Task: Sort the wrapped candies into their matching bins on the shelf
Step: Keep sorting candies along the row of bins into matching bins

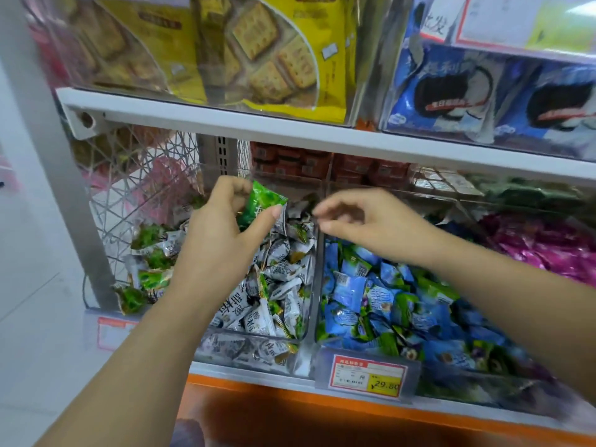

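Pinching a green foil-wrapped candy (263, 204) over the clear plastic bin of white-wrapped candies (251, 335), the left hand (222, 233) suggests sorting unfinished (green strays (401, 306) dot the neighbouring blue-candy bin (467, 382)), while the right hand (364, 224) hovers, fingers near-closed, hold unclear.

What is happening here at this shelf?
A person is sorting wrapped candies at a shop shelf. The left hand pinches a green candy above the bin of white and green candies. The right hand hovers, fingers loosely curled, over the divider beside the bin of blue candies; it appears to hold nothing.
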`<move>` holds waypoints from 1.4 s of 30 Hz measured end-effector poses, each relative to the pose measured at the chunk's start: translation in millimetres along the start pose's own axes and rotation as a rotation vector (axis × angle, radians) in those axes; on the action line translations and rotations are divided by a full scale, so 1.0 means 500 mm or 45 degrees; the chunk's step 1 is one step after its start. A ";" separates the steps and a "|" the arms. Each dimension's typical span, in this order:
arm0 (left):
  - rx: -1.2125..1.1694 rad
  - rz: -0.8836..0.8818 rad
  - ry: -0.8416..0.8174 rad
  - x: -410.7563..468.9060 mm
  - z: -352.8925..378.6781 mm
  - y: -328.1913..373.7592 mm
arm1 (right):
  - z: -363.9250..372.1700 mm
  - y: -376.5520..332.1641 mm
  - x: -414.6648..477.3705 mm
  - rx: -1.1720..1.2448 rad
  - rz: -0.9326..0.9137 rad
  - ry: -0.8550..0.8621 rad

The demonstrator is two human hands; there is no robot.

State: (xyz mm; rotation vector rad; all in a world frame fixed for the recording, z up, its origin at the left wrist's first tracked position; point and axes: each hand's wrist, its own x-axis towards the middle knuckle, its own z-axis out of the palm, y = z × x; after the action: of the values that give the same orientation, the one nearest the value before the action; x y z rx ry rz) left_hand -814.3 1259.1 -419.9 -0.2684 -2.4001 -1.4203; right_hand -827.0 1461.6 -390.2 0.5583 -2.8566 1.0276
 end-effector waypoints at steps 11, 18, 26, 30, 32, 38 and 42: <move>0.118 0.052 -0.142 -0.012 0.047 0.011 | 0.044 0.072 -0.076 0.122 0.750 -1.397; 0.192 0.060 -0.137 -0.004 0.062 0.009 | 0.019 0.080 -0.049 0.204 0.758 -1.203; 0.243 0.122 -0.129 -0.003 0.072 0.015 | -0.013 0.089 -0.046 0.255 0.648 -0.974; 0.272 0.130 -0.127 -0.005 0.074 0.017 | -0.012 0.090 -0.048 -0.068 0.434 -0.977; 0.280 0.129 -0.145 -0.005 0.075 0.015 | 0.006 0.091 -0.053 -0.319 0.298 -1.137; 0.257 0.091 -0.142 -0.003 0.073 0.009 | 0.049 0.104 -0.041 -0.599 0.246 -1.214; 0.250 0.076 -0.166 -0.009 0.069 0.011 | 0.064 0.116 -0.047 -0.624 0.203 -1.178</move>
State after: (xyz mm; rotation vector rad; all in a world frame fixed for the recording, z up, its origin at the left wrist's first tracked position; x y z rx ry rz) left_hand -815.0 1292.0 -432.1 -0.3897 -2.5909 -1.1634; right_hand -823.4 1490.4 -454.4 0.9468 -3.7771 -0.0280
